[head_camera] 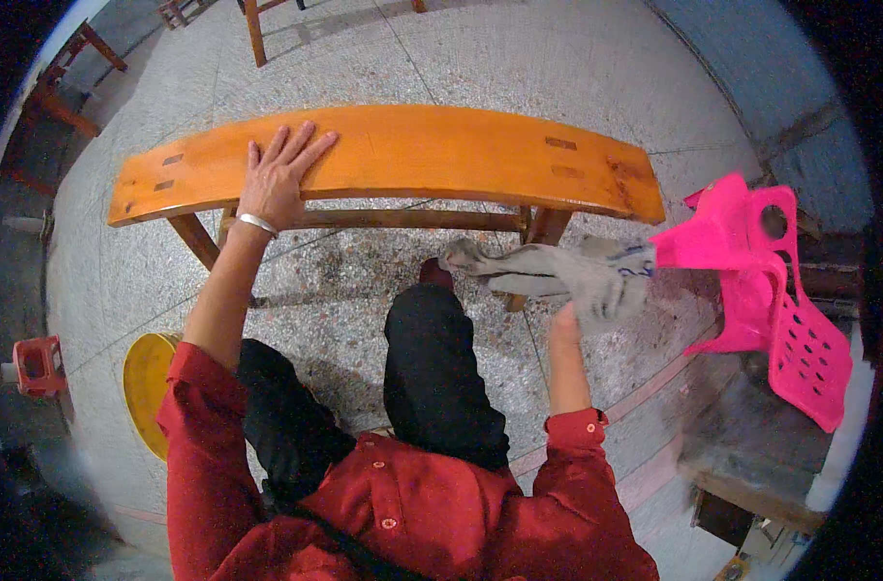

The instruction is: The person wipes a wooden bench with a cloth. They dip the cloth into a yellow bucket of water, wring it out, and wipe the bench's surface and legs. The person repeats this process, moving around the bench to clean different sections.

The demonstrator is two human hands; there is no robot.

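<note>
My left hand (pixel 275 181) lies flat with spread fingers on the left part of a varnished wooden bench (pixel 427 149). A silver bangle (pixel 258 224) circles that wrist. To the right, my right hand (pixel 566 323) is mostly hidden behind a grey cloth (pixel 601 272) that hangs bunched and blurred in front of the bench's right legs; the cloth appears to be in its grip. One end of the cloth reaches left towards my foot. Close to the cloth's right side is a bright pink plastic chair (pixel 746 290) with a perforated part.
A yellow bucket (pixel 149 392) stands at my left, and a small red plastic stool (pixel 40 365) farther left. Wooden furniture legs (pixel 254 33) rise beyond the bench. At the lower right is a wooden-edged piece of furniture (pixel 754 501). The floor is speckled stone.
</note>
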